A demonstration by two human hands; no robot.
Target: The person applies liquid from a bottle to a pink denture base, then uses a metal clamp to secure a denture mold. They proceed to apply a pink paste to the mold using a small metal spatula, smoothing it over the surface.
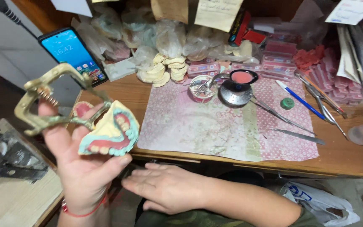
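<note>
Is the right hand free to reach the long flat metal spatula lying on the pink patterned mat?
Probably yes. The right hand is empty, resting low at the desk edge, and the metal spatula lies alone on the pink patterned mat with nothing between them.

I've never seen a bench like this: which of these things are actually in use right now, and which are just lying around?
In use:
left hand
metal hinged frame
denture model

Lying about:
right hand, resting flat, empty
phone
patterned mat
metal cup of pink wax
blue pen
metal hand tools
</note>
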